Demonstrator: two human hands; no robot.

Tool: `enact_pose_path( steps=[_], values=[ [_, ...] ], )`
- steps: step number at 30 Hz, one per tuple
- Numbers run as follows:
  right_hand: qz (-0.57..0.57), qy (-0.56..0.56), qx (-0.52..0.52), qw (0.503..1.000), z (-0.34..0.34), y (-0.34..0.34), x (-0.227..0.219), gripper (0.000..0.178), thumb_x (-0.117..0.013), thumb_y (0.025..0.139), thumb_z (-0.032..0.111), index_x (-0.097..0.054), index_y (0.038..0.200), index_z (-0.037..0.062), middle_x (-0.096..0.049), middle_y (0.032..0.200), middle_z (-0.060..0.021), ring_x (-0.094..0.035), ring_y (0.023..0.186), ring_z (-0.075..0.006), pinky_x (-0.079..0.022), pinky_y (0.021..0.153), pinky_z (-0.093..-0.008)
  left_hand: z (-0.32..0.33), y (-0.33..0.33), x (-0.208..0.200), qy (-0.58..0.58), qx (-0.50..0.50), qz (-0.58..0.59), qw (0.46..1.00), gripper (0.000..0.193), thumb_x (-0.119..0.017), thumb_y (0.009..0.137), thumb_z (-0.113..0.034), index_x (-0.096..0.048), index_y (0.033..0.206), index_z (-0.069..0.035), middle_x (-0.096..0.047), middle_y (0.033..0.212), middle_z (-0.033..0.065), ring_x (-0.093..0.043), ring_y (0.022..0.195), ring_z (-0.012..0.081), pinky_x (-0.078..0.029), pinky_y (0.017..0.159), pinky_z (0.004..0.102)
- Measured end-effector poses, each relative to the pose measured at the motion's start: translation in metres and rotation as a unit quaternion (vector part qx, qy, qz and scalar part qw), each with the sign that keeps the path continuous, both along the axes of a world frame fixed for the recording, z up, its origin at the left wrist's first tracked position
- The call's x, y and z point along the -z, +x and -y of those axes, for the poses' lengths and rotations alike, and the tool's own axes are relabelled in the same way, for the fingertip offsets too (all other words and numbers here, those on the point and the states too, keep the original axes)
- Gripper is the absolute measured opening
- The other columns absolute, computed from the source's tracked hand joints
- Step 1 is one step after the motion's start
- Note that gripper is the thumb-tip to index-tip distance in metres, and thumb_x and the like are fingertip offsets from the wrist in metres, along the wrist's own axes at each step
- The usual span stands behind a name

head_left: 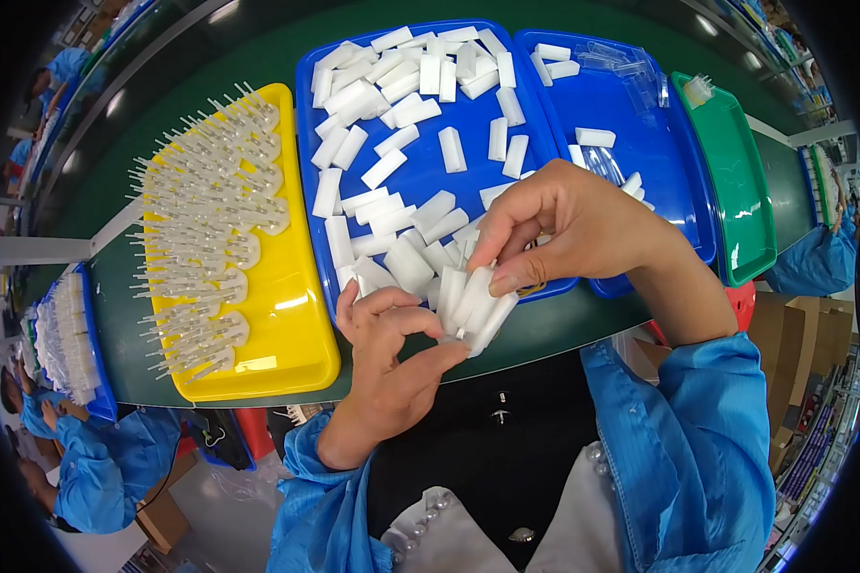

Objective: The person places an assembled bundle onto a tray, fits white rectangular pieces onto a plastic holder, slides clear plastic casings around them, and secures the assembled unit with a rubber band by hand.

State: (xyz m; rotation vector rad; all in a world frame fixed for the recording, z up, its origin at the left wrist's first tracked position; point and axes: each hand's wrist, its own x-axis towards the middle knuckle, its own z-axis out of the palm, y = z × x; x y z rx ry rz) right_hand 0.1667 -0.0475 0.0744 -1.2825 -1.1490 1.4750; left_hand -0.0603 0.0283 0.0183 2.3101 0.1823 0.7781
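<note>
Just over the table's near edge, both my hands are at a small cluster of white blocks [466, 307] standing side by side. My left hand [392, 353] is closed on its lower end, thumb and fingers pinching the base. My right hand [569, 229] comes in from above, thumb and index finger closed on the top of one white block in the cluster. My fingers hide part of the base. Behind the hands lies a blue tray [468, 191] with many loose, oblong white blocks [384, 170].
To the left, a yellow tray [296, 353] holds rows of translucent pieces with thin upright prongs [210, 220]. At the right, another blue tray [631, 134] carries clear plastic pieces [626, 65] and several blocks. Beyond it, a green tray [747, 201] holds one pronged piece [699, 91]. Co-workers in blue sit at both sides.
</note>
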Motion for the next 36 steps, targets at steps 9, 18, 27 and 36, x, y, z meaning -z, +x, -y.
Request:
enact_pose_path(
  steps=[9, 18, 27, 36],
  values=[
    [-0.058, 0.042, 0.150, 0.986, 0.015, -0.022, 0.012, 0.019, -0.068, 0.079, 0.004, -0.063, 0.096, -0.0018, -0.066, 0.090, -0.0119, -0.065, 0.082, -0.0139, -0.051, 0.069, -0.0205, 0.004, 0.006, 0.002, -0.375, -0.034, 0.121, 0.919, 0.037, -0.062, 0.080, -0.003, -0.049, 0.115, 0.002, -0.050, 0.117, 0.0180, -0.049, 0.111, 0.0309, -0.038, 0.095, 0.0387],
    [-0.012, 0.138, 0.248, 0.959, 0.030, -0.041, 0.034, 0.020, -0.071, 0.075, 0.003, -0.065, 0.093, 0.0011, -0.066, 0.091, -0.0111, -0.064, 0.086, -0.0158, -0.051, 0.070, -0.0220, 0.002, 0.006, 0.005, -0.529, 0.056, 0.112, 0.839, 0.047, -0.057, 0.083, 0.005, -0.041, 0.127, 0.005, -0.039, 0.133, 0.0238, -0.043, 0.121, 0.0316, -0.038, 0.100, 0.0372],
    [0.145, 0.238, 0.238, 0.930, 0.035, -0.038, 0.043, 0.017, -0.075, 0.069, 0.003, -0.068, 0.084, 0.0035, -0.067, 0.078, -0.0078, -0.063, 0.076, -0.0156, -0.047, 0.068, -0.0257, 0.005, 0.011, 0.003, -0.474, 0.069, 0.095, 0.873, 0.045, -0.061, 0.080, 0.005, -0.046, 0.122, 0.005, -0.042, 0.132, 0.0232, -0.046, 0.118, 0.0301, -0.041, 0.097, 0.0383],
    [0.141, 0.246, 0.310, 0.908, 0.048, -0.041, 0.048, 0.013, -0.074, 0.070, 0.005, -0.066, 0.080, 0.0042, -0.066, 0.081, -0.0074, -0.062, 0.075, -0.0162, -0.045, 0.065, -0.0250, 0.007, 0.029, 0.002, -0.401, 0.077, 0.037, 0.912, 0.042, -0.064, 0.073, 0.000, -0.053, 0.114, 0.002, -0.046, 0.119, 0.0159, -0.047, 0.111, 0.0251, -0.038, 0.093, 0.0326]
  ],
)
